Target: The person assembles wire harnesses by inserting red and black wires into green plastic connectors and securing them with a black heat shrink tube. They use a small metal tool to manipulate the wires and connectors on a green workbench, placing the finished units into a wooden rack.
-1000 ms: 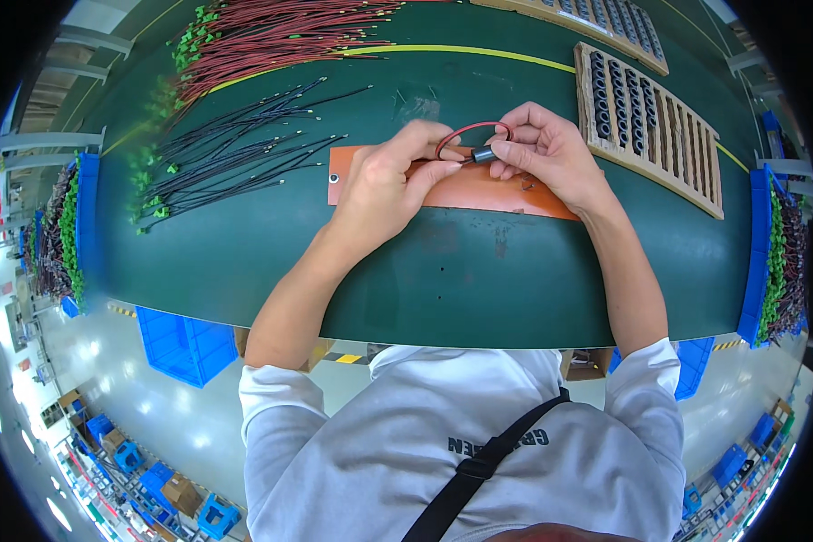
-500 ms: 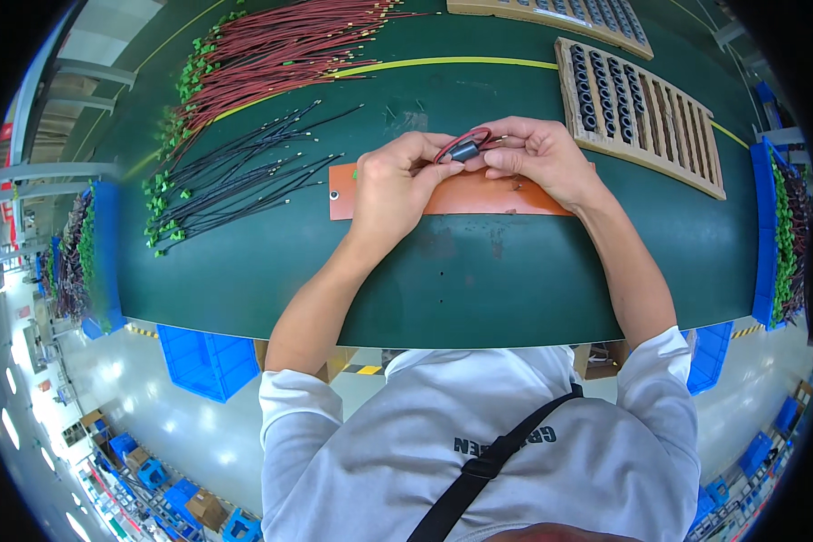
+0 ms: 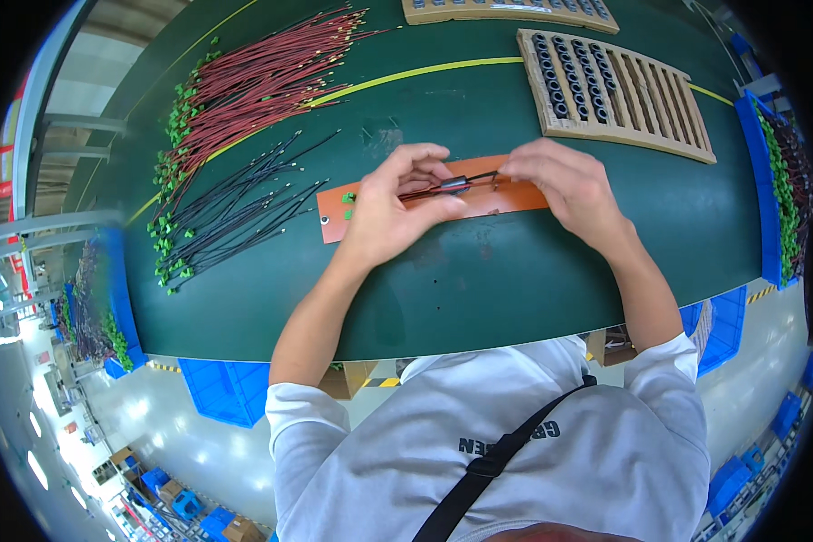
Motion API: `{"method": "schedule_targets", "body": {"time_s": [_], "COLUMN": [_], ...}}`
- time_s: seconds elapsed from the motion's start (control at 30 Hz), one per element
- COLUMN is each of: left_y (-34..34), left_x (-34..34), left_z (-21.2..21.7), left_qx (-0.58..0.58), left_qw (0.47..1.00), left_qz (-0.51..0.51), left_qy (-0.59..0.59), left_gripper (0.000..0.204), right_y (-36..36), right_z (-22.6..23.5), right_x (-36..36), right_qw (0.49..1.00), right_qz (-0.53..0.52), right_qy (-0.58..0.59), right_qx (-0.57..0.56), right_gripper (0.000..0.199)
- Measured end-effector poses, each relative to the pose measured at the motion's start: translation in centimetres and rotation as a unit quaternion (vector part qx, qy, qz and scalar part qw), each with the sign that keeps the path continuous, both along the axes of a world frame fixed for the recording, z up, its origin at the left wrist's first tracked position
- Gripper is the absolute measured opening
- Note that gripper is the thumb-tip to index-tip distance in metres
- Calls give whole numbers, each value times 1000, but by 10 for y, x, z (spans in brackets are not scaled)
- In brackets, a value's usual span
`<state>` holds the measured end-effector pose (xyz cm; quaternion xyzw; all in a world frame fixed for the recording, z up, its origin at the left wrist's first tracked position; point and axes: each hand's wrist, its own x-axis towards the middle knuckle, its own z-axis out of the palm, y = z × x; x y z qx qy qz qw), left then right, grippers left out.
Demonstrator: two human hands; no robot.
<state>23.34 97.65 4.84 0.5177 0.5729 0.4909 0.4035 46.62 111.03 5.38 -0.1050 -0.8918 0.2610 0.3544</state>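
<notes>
A dark cylindrical core (image 3: 454, 184) sits on a pair of thin wires (image 3: 486, 175) above an orange strip (image 3: 332, 230). My left hand (image 3: 396, 200) curls around the wires on the core's left side, thumb below and fingers above. Green connectors (image 3: 349, 198) show just left of that hand, over the strip. My right hand (image 3: 565, 185) pinches the wire ends to the right of the core, with the fingertips together. Part of the wires is hidden inside my left hand.
Red wires (image 3: 262, 86) with green connectors lie at the far left, black wires (image 3: 244, 208) nearer. A slotted cardboard tray (image 3: 655, 104) with several dark cores stands far right; another tray (image 3: 510, 13) is behind it. Blue bins (image 3: 768, 203) of wires flank the green table (image 3: 515, 289).
The looped wires now run straight through the core. My right hand has moved away to the right with their ends; my left hand has lowered slightly. The whole view has shifted a little.
</notes>
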Motion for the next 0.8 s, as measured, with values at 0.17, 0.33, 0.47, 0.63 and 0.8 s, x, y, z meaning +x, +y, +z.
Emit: {"method": "schedule_targets", "body": {"time_s": [0.17, 0.33, 0.47, 0.63, 0.8], "left_y": [32, 26, 22, 19, 18], "left_x": [-18, -4, 4, 6, 8], "left_z": [5, -12, -12, -18, -20], "left_qx": [-83, -68, -19, 17, 27], "left_qw": [989, 990, 995, 996, 996], "left_qz": [-119, -115, -93, -61, -50], "left_qy": [-40, -55, 31, 70, 73], "left_gripper": [25, 19, 13, 12, 13], "right_y": [-7, -15, -11, -10, -10], "right_z": [-2, -24, -23, -26, -28], "right_x": [1, -14, -9, -12, -14], "right_qw": [999, 943, 970, 968, 952], "right_qz": [9, -30, -47, -53, -55], "right_qy": [41, 112, 19, 26, 27], "right_qx": [13, -313, -236, -244, -300], "right_gripper": [25, 16, 14, 12, 11]}}
